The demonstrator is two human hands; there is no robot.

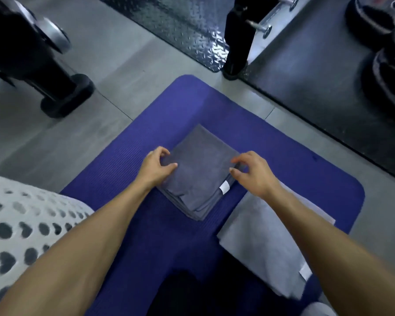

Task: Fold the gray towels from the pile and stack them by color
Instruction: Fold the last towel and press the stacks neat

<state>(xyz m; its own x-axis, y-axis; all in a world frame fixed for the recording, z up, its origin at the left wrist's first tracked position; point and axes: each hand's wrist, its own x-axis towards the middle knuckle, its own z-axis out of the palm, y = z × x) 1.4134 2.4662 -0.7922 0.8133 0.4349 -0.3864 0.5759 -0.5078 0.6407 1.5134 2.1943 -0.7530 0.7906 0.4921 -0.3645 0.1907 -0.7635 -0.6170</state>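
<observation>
Pinching the left edge of the dark gray towel stack (201, 172) between thumb and curled fingers: left hand (156, 166). Hovering at the stack's right edge with fingers loosely curled, fingertips touching or just off the cloth, hard to tell: right hand (252, 171). Lying mid purple mat (160, 236), white tag (224, 187) at its near right corner. Resting near right, partly under the right forearm: folded light gray towel (262, 247). Sitting near left, off the mat: white perforated basket (21, 224).

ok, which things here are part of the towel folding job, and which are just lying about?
Job: dark gray towel stack, held at its edges by left hand and right hand; light gray towel stack; purple mat under both.
Lying about: weight plates, diamond-plate ramp, heart-print fabric.
</observation>
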